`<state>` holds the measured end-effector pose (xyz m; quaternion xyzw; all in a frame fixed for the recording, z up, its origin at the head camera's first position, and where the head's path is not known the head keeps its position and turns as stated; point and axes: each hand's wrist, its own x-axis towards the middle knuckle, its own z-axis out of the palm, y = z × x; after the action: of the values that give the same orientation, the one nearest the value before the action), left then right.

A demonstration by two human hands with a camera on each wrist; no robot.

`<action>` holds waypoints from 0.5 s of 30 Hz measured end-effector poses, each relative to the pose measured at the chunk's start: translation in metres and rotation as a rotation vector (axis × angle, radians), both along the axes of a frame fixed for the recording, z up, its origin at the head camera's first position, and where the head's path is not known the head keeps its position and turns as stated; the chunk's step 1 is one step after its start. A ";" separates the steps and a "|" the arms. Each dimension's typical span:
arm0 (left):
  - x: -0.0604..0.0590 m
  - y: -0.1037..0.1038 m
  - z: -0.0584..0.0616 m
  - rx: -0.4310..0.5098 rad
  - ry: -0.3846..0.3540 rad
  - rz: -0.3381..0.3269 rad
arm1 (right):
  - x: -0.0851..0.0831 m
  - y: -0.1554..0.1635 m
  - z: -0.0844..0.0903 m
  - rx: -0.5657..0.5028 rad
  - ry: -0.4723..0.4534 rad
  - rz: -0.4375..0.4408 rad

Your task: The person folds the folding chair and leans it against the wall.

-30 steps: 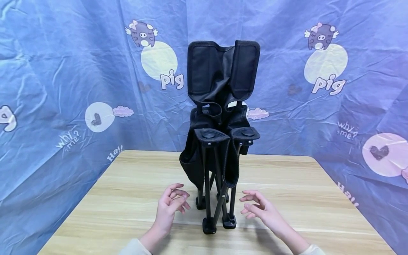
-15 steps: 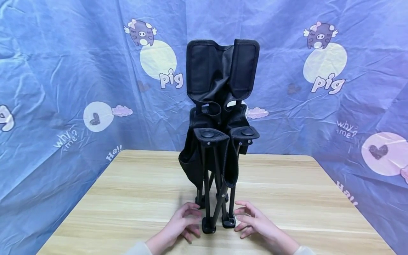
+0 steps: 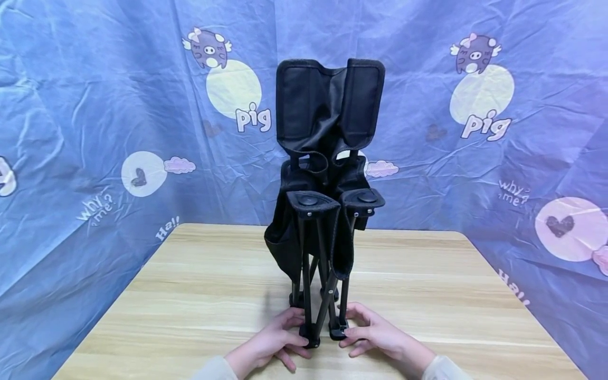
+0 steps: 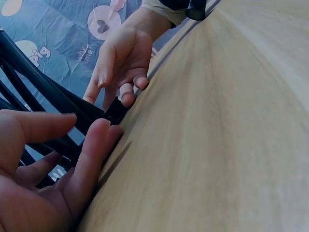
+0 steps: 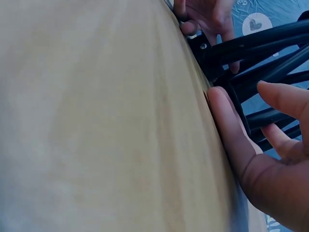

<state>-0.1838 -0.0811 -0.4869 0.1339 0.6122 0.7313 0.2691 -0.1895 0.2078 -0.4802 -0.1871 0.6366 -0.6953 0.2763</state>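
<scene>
Since the earlier frames, your hands have dropped from mid-air in front of the chair and closed in on its front feet; the chair itself has not shifted.

The folded chair point(image 3: 328, 179) stands upright near the middle of the wooden table point(image 3: 190, 295), its black fabric bunched between the collapsed legs and its four feet gathered close together. That narrow base under a tall, fabric-heavy top is the main hazard: any uneven pull at the bottom can tip the frame toward you or toward the backdrop.

Your left hand point(image 3: 275, 343) rests on the table with its fingers loosely spread and extended, the fingertips touching the front left foot point(image 3: 309, 338). Your right hand point(image 3: 375, 335) mirrors it, fingers slightly curved and apart, the tips against the front right foot point(image 3: 338, 332). Neither hand wraps a leg; the wrist views show contact only, not a grip.

Observe the following risks:
- If one hand draws its foot outward before the other, the chair may twist and fall sideways.
- The crossed leg struts point(image 3: 323, 295) scissor as the frame moves; fingers lying just beside the feet can be caught between them.
- The feet may skid on the smooth tabletop rather than spread, carrying the chair toward the table edge.

The blue printed backdrop point(image 3: 95, 132) hangs close behind and to both sides; a toppling chair would strike it.
</scene>
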 end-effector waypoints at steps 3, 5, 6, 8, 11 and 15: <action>-0.001 0.002 -0.001 0.021 -0.009 0.014 | -0.004 0.000 -0.001 -0.020 -0.018 0.037; -0.002 0.003 -0.002 0.028 -0.012 0.023 | -0.006 0.000 -0.002 -0.031 -0.027 0.056; -0.002 0.004 -0.002 0.029 -0.010 0.028 | -0.007 0.001 -0.002 -0.034 -0.029 0.065; -0.002 0.005 -0.003 0.031 -0.002 0.032 | -0.008 0.001 -0.003 -0.041 -0.032 0.078; -0.002 0.006 -0.003 0.029 0.009 0.040 | -0.009 0.001 -0.002 -0.055 -0.036 0.084; -0.002 0.008 -0.003 0.019 0.018 0.060 | -0.009 0.000 -0.001 -0.056 -0.028 0.079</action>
<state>-0.1857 -0.0734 -0.4901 0.1244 0.6114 0.7436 0.2403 -0.1981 0.2083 -0.4814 -0.2100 0.6050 -0.7039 0.3072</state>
